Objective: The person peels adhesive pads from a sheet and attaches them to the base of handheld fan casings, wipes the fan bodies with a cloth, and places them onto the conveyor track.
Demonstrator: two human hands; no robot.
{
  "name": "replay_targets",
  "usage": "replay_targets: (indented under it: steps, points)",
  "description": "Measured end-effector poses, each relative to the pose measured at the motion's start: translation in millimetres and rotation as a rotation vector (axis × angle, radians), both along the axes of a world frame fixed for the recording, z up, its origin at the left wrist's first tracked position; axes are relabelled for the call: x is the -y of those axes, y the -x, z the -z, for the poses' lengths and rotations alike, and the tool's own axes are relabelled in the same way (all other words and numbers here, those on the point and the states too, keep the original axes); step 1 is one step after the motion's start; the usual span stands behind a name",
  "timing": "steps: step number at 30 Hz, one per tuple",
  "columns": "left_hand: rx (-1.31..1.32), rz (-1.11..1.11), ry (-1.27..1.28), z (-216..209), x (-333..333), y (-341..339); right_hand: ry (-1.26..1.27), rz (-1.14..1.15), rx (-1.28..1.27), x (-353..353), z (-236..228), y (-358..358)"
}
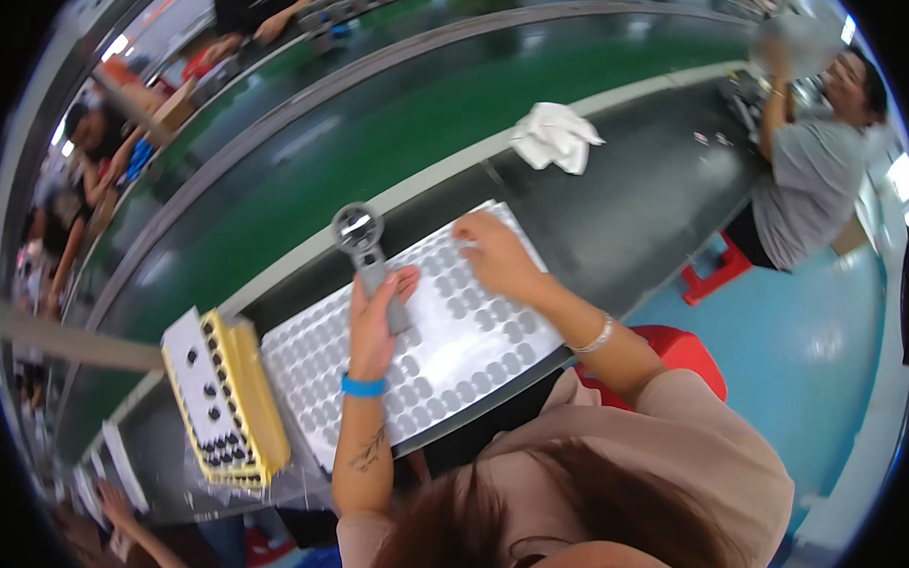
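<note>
My left hand is closed round the grey handle of what looks like a small handheld fan. Its round head, with a shiny rim and a dark middle, points away from me. Beneath both hands lies a white sheet covered with rows of round grey stickers, with bare white patches in its middle. Over the sheet's far right part is my right hand, its fingers curled and pinched together at the surface. Whatever is between those fingertips is too small to make out.
Left of the sheet stands a stack of yellow trays with round black pieces. A crumpled white cloth lies on the dark bench. Beyond runs a green conveyor. One co-worker sits at right; others work across the line. Red stools stand nearby.
</note>
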State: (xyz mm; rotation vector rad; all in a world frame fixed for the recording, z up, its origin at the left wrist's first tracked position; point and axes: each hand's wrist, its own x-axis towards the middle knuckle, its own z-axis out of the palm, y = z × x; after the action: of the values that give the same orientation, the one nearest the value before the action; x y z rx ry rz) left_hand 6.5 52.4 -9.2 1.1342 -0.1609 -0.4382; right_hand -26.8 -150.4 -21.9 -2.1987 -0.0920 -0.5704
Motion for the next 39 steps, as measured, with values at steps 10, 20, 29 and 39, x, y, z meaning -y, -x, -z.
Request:
replay_targets:
  steps: [10, 20, 29, 39]
  points:
    - [0.039, 0.026, 0.066, 11.4, -1.6, -3.6, -0.003, -0.058, -0.127, 2.5, -6.6, 0.9]
    - [0.049, 0.019, 0.055, 11.3, -3.9, -3.6, 0.036, 0.012, -0.157, -11.1, -15.8, 3.9]
    - [0.095, -0.007, 0.067, 17.8, 2.8, -3.6, 0.096, -0.031, -0.107, 0.3, -12.0, 5.3]
    - [0.006, 0.011, -0.002, 3.4, 1.3, -1.7, -0.046, -0.155, -0.029, 7.1, 2.1, -4.8]
